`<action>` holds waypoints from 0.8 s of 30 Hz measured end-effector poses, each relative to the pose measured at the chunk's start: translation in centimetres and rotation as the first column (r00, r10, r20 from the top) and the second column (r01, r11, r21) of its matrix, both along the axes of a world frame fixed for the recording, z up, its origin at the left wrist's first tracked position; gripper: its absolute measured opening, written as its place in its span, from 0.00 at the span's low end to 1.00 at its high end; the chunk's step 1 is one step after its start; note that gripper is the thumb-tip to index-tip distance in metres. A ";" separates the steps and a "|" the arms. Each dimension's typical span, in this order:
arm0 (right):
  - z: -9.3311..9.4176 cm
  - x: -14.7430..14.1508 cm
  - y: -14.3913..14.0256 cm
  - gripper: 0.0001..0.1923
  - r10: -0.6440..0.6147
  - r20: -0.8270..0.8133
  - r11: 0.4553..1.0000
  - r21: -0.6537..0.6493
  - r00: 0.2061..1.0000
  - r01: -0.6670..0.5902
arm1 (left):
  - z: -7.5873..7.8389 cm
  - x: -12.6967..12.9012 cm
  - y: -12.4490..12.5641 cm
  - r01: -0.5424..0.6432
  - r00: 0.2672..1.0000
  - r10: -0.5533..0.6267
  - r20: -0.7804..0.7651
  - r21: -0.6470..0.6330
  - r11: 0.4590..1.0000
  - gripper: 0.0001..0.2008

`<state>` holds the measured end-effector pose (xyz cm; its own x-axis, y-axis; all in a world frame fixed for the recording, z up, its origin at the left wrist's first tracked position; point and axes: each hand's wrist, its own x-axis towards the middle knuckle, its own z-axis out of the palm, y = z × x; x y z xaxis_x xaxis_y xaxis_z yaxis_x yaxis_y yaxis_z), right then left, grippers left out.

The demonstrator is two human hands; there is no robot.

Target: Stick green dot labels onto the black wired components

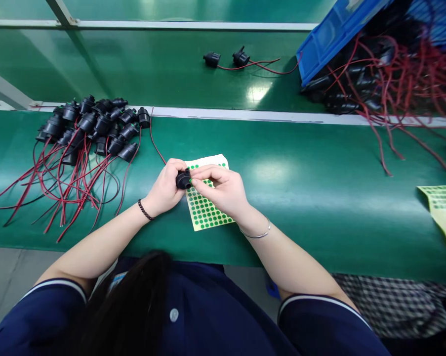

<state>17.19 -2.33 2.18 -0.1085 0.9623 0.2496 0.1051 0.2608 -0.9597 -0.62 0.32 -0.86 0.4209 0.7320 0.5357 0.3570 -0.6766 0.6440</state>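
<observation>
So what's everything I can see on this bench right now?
sticker sheet: one, pale yellow with green dots, under the hands
held connector: one, black, between both hands
connector pile: many, black with red and black wires, left on the green bench
loose connectors: two, black, far side
blue bin: one, tipped, spilling wired connectors, top right
second sheet: one, yellow, right edge
left hand: grips the connector
right hand: fingertips at the connector
</observation>
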 end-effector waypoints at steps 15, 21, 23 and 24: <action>-0.1 0.1 0.3 0.09 0.017 -0.116 0.988 -0.148 0.993 -0.034 | 1.5 0.3 -0.7 0.004 0.998 0.026 0.059 -0.460 0.888 0.12; -0.3 -0.1 0.3 0.07 -0.003 -0.101 0.989 -0.146 0.995 -0.012 | 1.6 0.4 -0.5 0.046 0.994 0.013 0.105 -0.541 0.840 0.12; -0.3 -0.1 0.3 0.07 -0.002 -0.103 0.988 -0.156 0.995 -0.014 | 1.5 0.3 -0.5 0.030 0.996 0.018 0.085 -0.527 0.850 0.12; -0.3 -0.1 0.3 0.07 0.000 -0.107 0.987 -0.161 0.994 -0.017 | 1.4 0.3 -0.6 0.020 0.997 0.021 0.074 -0.512 0.859 0.12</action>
